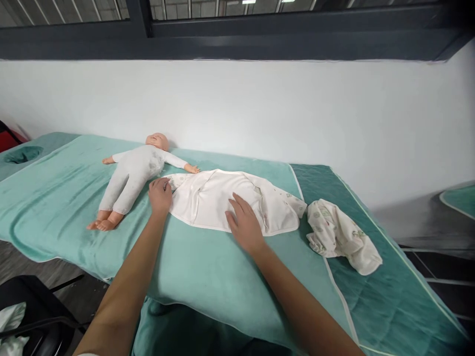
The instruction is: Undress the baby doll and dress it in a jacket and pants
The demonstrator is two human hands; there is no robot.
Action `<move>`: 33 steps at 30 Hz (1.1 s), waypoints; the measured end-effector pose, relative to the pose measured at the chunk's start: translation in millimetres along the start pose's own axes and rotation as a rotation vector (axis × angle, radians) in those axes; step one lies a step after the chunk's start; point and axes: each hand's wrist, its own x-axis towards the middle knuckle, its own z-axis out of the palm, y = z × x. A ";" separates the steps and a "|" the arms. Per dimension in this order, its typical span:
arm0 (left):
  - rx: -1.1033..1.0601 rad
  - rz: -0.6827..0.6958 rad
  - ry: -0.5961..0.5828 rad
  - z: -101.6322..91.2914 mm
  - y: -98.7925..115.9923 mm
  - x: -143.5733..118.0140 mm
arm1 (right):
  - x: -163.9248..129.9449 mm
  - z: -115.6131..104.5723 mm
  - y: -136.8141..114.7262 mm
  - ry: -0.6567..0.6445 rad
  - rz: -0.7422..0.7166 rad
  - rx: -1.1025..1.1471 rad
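STEP: I judge the garment [222,200] is being smoothed flat on the towel [67,193], at 3 o'clock of the doll [133,175] | left hand [160,195] flat on its edge, right hand [245,225] spread mid-cloth, fingers wide, gripping nothing | NEXT: needs a creaseless spread.

Head camera looks down, close — over the bed [193,277] (wall behind).
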 end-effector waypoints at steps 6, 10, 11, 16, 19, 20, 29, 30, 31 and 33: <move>0.041 0.040 0.011 2.1 -4.2 2.8 | 88.3 31.9 35.8 -0.126 0.133 -0.111; 0.043 0.003 0.039 3.7 -4.1 3.5 | 110.3 54.5 45.0 -0.288 0.134 -0.244; 0.038 -0.007 0.046 4.0 -3.7 3.4 | 109.4 58.2 43.5 -0.311 0.101 -0.263; 0.004 -0.035 0.083 4.9 -5.0 2.4 | 97.9 62.6 26.3 -0.354 0.016 -0.289; -0.004 -0.058 0.103 5.4 -7.6 1.9 | 92.9 60.5 14.5 -0.362 -0.029 -0.265; -0.004 -0.066 0.106 5.5 -8.3 1.8 | 90.7 60.0 10.4 -0.363 -0.052 -0.251; -0.005 -0.093 0.078 4.4 -9.3 1.3 | 61.6 60.6 -20.6 -0.335 -0.197 -0.163; -0.008 -0.100 0.079 4.4 -9.4 1.3 | 59.1 60.7 -23.1 -0.336 -0.201 -0.154; -0.011 -0.106 0.078 4.3 -9.5 1.3 | 56.8 60.5 -25.8 -0.338 -0.203 -0.145; -0.015 -0.115 0.078 4.3 -9.3 1.4 | 52.9 59.5 -32.0 -0.348 -0.202 -0.123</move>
